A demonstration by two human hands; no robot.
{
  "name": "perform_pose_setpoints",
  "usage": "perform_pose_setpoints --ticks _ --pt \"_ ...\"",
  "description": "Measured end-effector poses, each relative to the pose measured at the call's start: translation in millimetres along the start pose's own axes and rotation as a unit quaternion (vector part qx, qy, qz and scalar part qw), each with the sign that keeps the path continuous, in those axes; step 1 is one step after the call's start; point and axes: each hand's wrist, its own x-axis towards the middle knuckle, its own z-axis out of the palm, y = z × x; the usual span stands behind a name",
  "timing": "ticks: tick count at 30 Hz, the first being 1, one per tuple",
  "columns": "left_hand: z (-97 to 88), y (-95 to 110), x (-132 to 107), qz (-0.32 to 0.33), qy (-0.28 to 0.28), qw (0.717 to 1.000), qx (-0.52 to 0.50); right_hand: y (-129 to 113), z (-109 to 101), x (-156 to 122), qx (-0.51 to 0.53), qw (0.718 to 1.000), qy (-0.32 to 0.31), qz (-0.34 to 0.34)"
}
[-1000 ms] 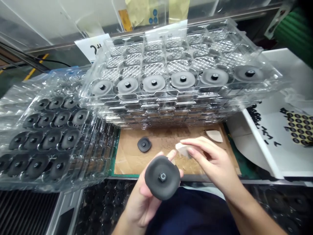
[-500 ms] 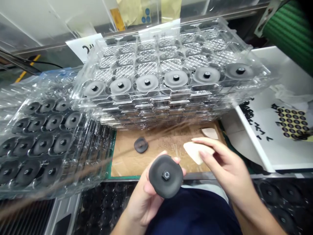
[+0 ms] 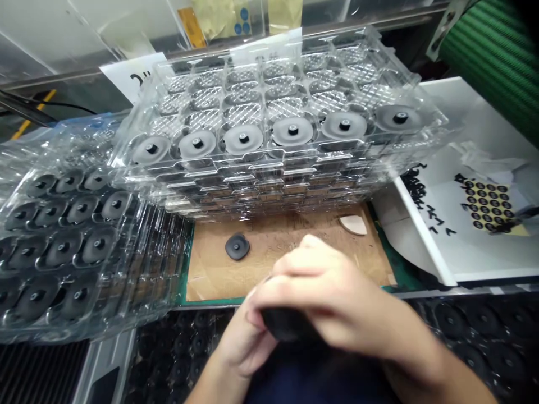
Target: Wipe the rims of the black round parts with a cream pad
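Note:
My left hand [image 3: 248,342] grips a black rounded-square disc [image 3: 286,324], mostly covered now; half a second ago a short stem showed at its centre. Over the disc lies my right hand [image 3: 324,292], fingers curled and slightly blurred. A white triangular pad was pinched in that hand earlier; it is hidden behind the fingers now. On the cardboard sheet [image 3: 206,280] beyond my hands rests a smaller black disc [image 3: 237,247], stem up. A second white pad [image 3: 353,225] lies at the sheet's right side.
A stack of clear plastic trays [image 3: 269,163] stands behind the cardboard, black discs along its front row. More filled trays [image 3: 71,224] are at left. To the right, a white bin [image 3: 484,258] holds small black pieces and a yellow sheet of round stickers [image 3: 488,205].
My right hand has moved left and closed over the black disc in my left hand. The white pad it held has gone out of sight. The view has shifted slightly.

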Motion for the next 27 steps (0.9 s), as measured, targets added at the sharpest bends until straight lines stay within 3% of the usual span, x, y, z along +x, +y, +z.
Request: perform_pose_setpoints --ticks 3,7,8,12,16,17,20,23,27 --pt "1.9 4.5 -0.2 0.013 -0.044 0.999 -0.025 0.3 -1.9 0.3 -0.071 0.994 0.021 0.086" --pt "3.4 10.6 -1.2 0.009 -0.062 0.996 -0.057 -2.6 4.3 1.5 -0.031 0.998 0.044 -0.019" --pt "3.8 12.3 -1.0 0.012 -0.071 0.996 -0.05 -2.9 5.3 1.3 -0.01 0.999 0.037 -0.016" --pt "3.7 14.8 1.3 0.028 -0.083 0.996 -0.019 -5.6 8.9 3.1 -0.072 0.992 0.05 0.089" --pt "-1.7 10.0 2.5 0.034 -0.028 0.998 -0.039 -2.2 15.8 11.9 -0.068 0.992 0.099 -0.036" --pt "-4.1 9.4 1.9 0.047 -0.023 0.998 -0.039 2.7 16.3 12.1 -0.054 0.992 0.106 -0.039" --pt "-13.7 10.8 -2.8 0.092 -0.032 0.994 -0.051 28.0 17.9 0.5 -0.062 0.985 0.136 0.09" --pt "-22.8 13.6 -8.4 0.108 -0.042 0.99 -0.077 61.9 35.3 -26.9 -0.046 0.965 0.115 0.23" --pt "-27.8 14.1 -10.9 0.111 -0.045 0.987 -0.109 96.4 79.6 -62.6 -0.016 0.962 0.053 0.266"
